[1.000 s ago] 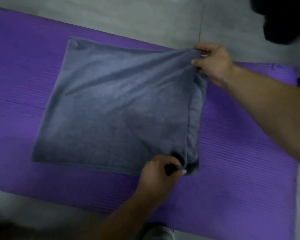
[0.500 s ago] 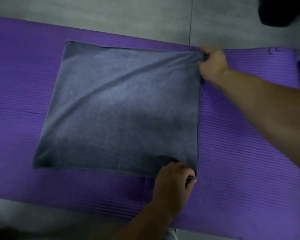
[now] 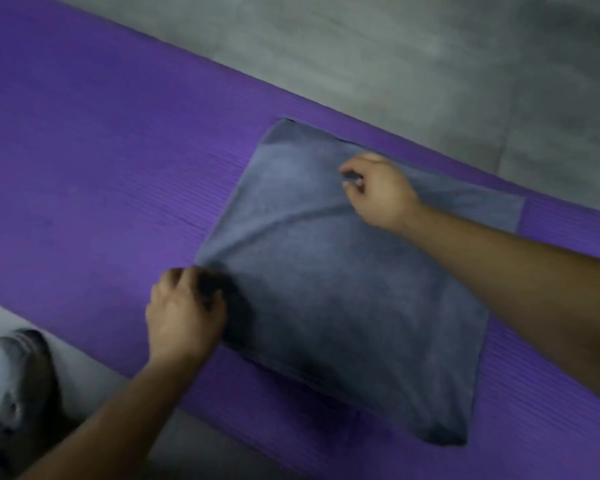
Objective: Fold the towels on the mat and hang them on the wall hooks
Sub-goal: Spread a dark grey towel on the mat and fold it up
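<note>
A purple mat [image 3: 84,168] lies across a grey concrete floor [image 3: 395,46], with a shoe [image 3: 11,368] at the mat's near edge. Closest to the camera, the left hand [image 3: 184,313] curls its fingers [image 3: 174,277] round the near-left corner of the grey towel [image 3: 361,306], which lies folded flat on the mat. Farther off, the right hand [image 3: 374,188] pinches the cloth near its far edge. A taut crease between the two grips suggests the person is readying another fold.
</note>
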